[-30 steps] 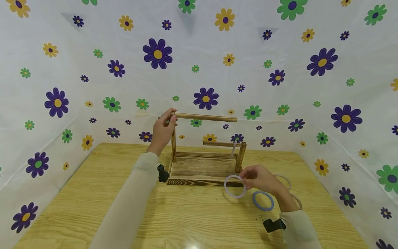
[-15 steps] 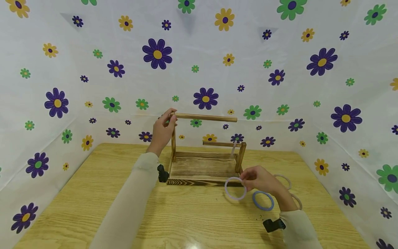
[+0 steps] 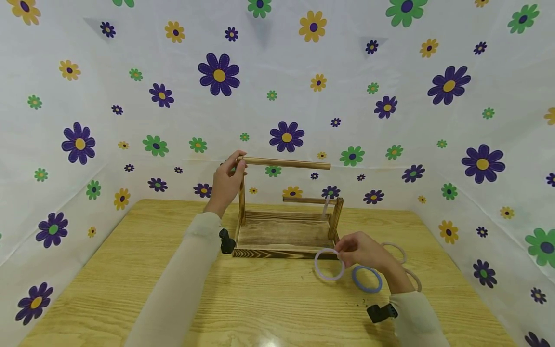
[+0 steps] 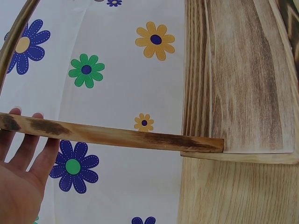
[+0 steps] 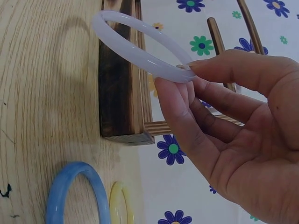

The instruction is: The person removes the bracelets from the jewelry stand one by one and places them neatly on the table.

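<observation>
A wooden bangle stand (image 3: 282,235) has a base tray, a tall left post with an upper rod (image 3: 286,163), and a shorter right post with a lower rod (image 3: 305,200). My left hand (image 3: 226,185) grips the top of the tall post; the left wrist view has its fingers behind the post (image 4: 117,135). Between right thumb and fingers, my right hand (image 3: 364,251) pinches a pale lavender bangle (image 5: 131,53), raised in front of the tray's right front corner. Another pale bangle (image 3: 325,210) hangs on the lower rod near the right post.
On the table (image 3: 269,303), a blue bangle (image 3: 368,291) lies just below my right hand. Two pale bangles lie farther right, one a beige bangle (image 3: 418,279) partly behind the wrist. A flower-print cloth (image 3: 277,111) walls the back and sides.
My right hand and the lavender bangle have shifted very slightly down and to the right. The left hand has stayed on the post.
</observation>
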Demonstrator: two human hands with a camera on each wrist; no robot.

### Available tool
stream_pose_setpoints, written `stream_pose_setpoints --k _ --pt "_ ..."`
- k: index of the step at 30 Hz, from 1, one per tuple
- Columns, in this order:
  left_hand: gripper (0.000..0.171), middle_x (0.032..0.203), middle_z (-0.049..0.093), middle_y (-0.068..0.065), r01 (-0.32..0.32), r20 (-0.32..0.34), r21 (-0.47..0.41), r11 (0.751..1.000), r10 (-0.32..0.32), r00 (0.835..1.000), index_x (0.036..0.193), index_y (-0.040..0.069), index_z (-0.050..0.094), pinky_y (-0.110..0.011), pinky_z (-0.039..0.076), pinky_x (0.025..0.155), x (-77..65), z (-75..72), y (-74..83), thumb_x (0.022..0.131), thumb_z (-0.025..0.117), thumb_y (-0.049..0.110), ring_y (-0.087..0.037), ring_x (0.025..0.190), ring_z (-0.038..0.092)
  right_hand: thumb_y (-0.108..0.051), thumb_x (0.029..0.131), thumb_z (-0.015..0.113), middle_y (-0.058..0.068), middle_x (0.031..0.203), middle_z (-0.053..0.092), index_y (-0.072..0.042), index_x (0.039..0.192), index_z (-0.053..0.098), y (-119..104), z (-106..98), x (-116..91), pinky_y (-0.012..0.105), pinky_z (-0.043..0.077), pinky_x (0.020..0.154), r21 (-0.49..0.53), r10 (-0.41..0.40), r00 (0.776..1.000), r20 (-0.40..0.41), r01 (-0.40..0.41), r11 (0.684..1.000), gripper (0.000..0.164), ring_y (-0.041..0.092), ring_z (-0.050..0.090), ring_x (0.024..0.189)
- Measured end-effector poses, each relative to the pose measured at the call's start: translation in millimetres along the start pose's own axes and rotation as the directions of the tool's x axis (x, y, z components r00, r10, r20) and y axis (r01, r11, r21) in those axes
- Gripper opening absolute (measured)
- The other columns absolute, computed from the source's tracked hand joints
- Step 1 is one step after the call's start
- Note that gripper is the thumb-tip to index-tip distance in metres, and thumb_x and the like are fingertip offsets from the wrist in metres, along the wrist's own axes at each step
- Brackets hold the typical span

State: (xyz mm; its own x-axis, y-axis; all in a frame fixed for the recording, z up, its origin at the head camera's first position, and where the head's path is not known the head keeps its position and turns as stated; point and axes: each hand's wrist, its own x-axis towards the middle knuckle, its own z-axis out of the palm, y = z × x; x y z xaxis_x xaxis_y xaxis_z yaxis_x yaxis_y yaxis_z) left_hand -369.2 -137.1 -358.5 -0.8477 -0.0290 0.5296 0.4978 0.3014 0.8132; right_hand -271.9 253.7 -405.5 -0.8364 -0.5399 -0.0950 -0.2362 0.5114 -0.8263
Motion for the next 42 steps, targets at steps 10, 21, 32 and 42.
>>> stream_pose_setpoints --k 10,21,32,42 --pt "0.041 0.127 0.064 -0.023 0.007 0.005 -0.001 1.000 -0.007 1.000 0.147 0.014 0.055 -0.023 0.058 0.085 -0.4 -0.7 1.5 0.111 0.046 0.032 -0.031 0.107 0.071 -0.004 0.096 0.064 0.027 0.097 0.070 0.015 0.114 0.066 6 0 2 0.040 0.063 0.072 -0.021 0.012 1.000 0.011 -0.012 1.000 0.026 0.022 0.070 0.074" --pt "0.044 0.128 0.063 -0.025 0.017 0.030 -0.009 1.000 -0.016 0.999 0.147 0.014 0.055 -0.036 0.059 0.094 1.5 -3.2 -0.6 0.110 0.047 0.037 -0.036 0.113 0.070 -0.004 0.096 0.064 0.022 0.092 0.071 0.015 0.114 0.066 10 0 1 0.039 0.062 0.069 -0.001 0.004 0.999 0.037 -0.004 1.000 0.026 0.022 0.069 0.071" --pt "0.046 0.126 0.066 -0.025 0.071 0.041 -0.027 0.997 -0.069 0.997 0.143 0.010 0.060 -0.043 0.059 0.098 6.6 -10.2 12.2 0.110 0.048 0.039 -0.040 0.115 0.068 -0.003 0.096 0.064 0.025 0.094 0.071 0.015 0.114 0.066 11 0 2 0.042 0.062 0.070 0.008 0.020 0.999 0.039 -0.020 1.000 0.026 0.026 0.070 0.074" --pt "0.047 0.120 0.070 -0.008 0.189 0.133 -0.054 0.981 -0.180 0.975 0.144 0.015 0.059 -0.033 0.059 0.084 12.7 -19.8 16.1 0.108 0.051 0.043 -0.009 0.091 0.066 -0.001 0.095 0.064 0.029 0.098 0.070 0.017 0.112 0.065 16 2 3 0.046 0.063 0.073 0.032 0.028 0.998 0.049 -0.030 0.999 0.025 0.027 0.072 0.078"
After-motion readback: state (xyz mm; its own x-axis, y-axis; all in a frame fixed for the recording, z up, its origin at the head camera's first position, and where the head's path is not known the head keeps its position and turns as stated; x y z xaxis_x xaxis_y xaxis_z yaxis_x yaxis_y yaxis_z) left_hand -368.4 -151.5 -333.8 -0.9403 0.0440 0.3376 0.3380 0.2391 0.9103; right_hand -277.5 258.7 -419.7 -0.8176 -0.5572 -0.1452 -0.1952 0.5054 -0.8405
